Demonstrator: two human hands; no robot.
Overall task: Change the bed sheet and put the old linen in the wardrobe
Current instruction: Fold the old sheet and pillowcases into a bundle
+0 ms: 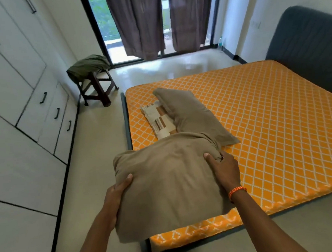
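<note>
Head view, both arms outstretched, left hand and right hand fingers apparently gripping beige pillow sides

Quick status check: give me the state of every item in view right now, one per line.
Held pillow: gripped by left hand and right hand, over the bed corner.
Second pillow: lying on the mattress.
Folded patterned linen: on the mattress, partly under the second pillow.
Mattress: bare, no sheet.
Wardrobe: doors closed.
Curtains: drawn, gap between.
Stool: draped with green cloth.
</note>
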